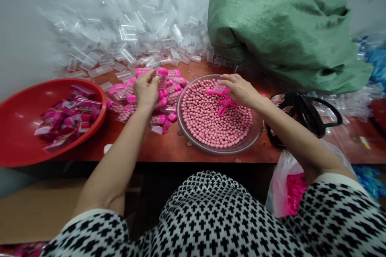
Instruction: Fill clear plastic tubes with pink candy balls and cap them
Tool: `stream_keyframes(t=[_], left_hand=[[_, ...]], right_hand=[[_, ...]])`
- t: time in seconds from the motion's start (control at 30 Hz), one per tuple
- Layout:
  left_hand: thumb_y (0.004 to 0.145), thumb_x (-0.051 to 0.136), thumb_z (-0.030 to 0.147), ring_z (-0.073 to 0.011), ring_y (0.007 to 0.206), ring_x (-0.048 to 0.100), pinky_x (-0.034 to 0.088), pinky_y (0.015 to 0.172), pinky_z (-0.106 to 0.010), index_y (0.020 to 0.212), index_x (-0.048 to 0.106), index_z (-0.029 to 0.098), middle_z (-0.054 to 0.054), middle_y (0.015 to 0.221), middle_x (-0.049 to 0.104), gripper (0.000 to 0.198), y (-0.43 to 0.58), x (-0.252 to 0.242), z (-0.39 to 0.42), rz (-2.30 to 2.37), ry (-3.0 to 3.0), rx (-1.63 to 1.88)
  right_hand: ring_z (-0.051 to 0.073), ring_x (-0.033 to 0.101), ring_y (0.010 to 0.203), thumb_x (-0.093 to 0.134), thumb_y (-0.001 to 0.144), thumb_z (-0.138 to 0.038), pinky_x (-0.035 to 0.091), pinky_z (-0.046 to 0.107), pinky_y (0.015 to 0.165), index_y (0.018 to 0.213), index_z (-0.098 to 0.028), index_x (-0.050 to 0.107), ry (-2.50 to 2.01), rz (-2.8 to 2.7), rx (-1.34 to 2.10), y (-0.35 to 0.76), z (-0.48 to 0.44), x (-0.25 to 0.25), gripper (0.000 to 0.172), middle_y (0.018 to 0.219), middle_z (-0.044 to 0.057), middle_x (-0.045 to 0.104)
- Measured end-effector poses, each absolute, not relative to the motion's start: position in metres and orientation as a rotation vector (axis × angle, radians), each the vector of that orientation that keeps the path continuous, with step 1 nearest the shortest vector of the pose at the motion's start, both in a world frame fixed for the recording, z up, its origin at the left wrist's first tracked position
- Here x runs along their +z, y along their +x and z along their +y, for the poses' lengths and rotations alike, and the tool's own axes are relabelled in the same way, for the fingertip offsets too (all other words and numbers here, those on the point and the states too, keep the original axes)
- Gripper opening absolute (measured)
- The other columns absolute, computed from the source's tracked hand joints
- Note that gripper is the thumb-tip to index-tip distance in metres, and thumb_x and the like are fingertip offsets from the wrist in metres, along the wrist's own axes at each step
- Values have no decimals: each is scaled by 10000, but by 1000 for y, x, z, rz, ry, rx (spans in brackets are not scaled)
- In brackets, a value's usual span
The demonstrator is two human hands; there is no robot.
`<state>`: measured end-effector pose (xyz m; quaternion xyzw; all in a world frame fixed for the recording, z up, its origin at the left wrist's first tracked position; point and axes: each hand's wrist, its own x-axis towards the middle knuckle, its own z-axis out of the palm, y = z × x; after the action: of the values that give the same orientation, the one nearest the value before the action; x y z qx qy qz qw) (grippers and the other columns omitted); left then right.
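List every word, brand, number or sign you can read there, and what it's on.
No text is readable.
Shiny magenta plastic packets in the wide red plastic bowl: printed, too blurred to read.
Small magenta plastic packet near the tubes: too small to read.
Pink-capped clear cylindrical plastic tubes: no lettering distinguishable.
Large green fabric-like sack: no lettering visible.

Your smooth beads (214, 128), dull metal bowl (223, 152), glossy plastic basin (18, 124) at its nine o'clock, creased sack (280, 28) at one
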<state>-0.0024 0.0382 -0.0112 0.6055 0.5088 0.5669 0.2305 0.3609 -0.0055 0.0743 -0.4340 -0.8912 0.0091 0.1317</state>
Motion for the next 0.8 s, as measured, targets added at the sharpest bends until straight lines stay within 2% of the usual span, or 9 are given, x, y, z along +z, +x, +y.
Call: stream_keyframes(t=[0.07,0.13,0.2,0.27,0.37,0.47,0.57,0.67,0.8], left_hand=[[787,807,416,-341,1166,678,481,1092,-624,1060,739,253,-54,1118,758,325,-4,-11,43,1612,1640,1603],[788,807,392,-344,1186,668,465,1107,-621,1080,748,239,-66,1152,753,335,3,-5,32,1684,1704,1607],[837,758,410,-315,1199,664,482,1104,-569,1125,740,226,-45,1172,754,342,17,7,8,1619,1778,1629],[881,709,420,-247,1164,683,522,1075,-455,1155,727,241,-4,1181,758,328,37,22,-22,1503,1793,1613],[903,673,330,-201,1048,718,578,988,-387,1127,717,214,-28,1129,768,257,76,43,-64,1296,1768,1528],[881,697,338,-184,957,734,624,859,-327,1124,666,182,-54,1076,761,290,115,54,-89,1031,1627,1416],[877,698,375,-154,856,737,639,750,-279,1049,620,188,-29,1018,733,265,139,57,-97,853,1421,1435],[891,669,325,-119,741,710,620,708,-247,940,621,188,7,875,708,153,145,60,-100,860,1389,1479],[880,655,223,-133,691,677,570,703,-253,847,689,172,0,738,710,70,137,67,-108,966,1685,1324]], right_hand=[[338,517,1283,553,906,-132,459,480,968,1301,-150,652,-1198,-2720,-46,354,4,72,408,1451,165,588],[339,531,1252,527,947,-177,455,483,945,1254,-147,677,-1206,-2755,-39,349,11,70,343,1362,162,656],[315,564,1191,503,966,-197,449,474,953,1202,-159,697,-1212,-2683,27,348,14,69,309,1253,150,713],[285,589,1137,540,951,-235,443,459,983,1154,-186,711,-1178,-2510,143,348,11,70,269,1205,130,721],[244,624,1022,665,881,-373,487,414,933,1042,-206,722,-1118,-2122,510,342,-8,74,239,1089,88,711],[175,642,814,737,813,-487,541,337,772,1005,-212,664,-1034,-1708,1018,329,-38,81,343,932,28,680],[133,639,693,781,764,-543,549,290,681,1038,-237,591,-982,-1543,1249,318,-64,89,452,882,-11,665],[141,641,690,782,760,-580,537,292,686,1109,-250,588,-1030,-1735,1158,321,-80,97,517,825,-25,658],[204,657,867,707,857,-523,502,356,815,1036,-220,676,-1040,-2279,676,337,-85,101,353,923,41,714]])
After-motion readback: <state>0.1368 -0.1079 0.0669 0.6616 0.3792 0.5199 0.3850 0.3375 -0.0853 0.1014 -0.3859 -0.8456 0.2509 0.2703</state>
